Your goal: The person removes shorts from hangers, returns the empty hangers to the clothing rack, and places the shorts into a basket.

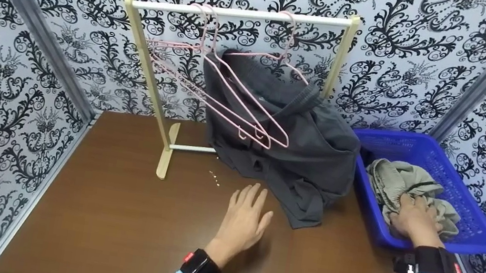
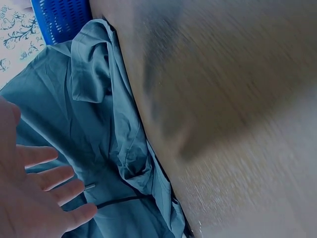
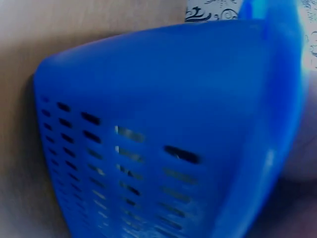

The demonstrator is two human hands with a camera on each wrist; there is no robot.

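Note:
My right hand [image 1: 417, 219] reaches into the blue plastic basket [image 1: 474, 233], its bent fingers gripping a crumpled khaki garment [image 1: 403, 175]. In the right wrist view only the basket's slotted outer wall [image 3: 148, 74] shows clearly. My left hand [image 1: 243, 218] is held over the brown table with fingers spread and nothing in it. Close to it, dark grey drawstring pants [image 1: 319, 143] hang by the waistband from a pink hanger, their legs draping onto the table. The left wrist view has the open left hand [image 2: 34, 193] beside the pants [image 2: 54, 99] and their cord.
A small wooden rack with a white top rail [image 1: 242, 13] stands at the back. Other pink hangers [image 1: 248, 103] hang on its left part, overlapping the pants in the head view. Patterned walls [image 1: 70, 33] enclose the brown table [image 1: 114, 223] at the back and both sides.

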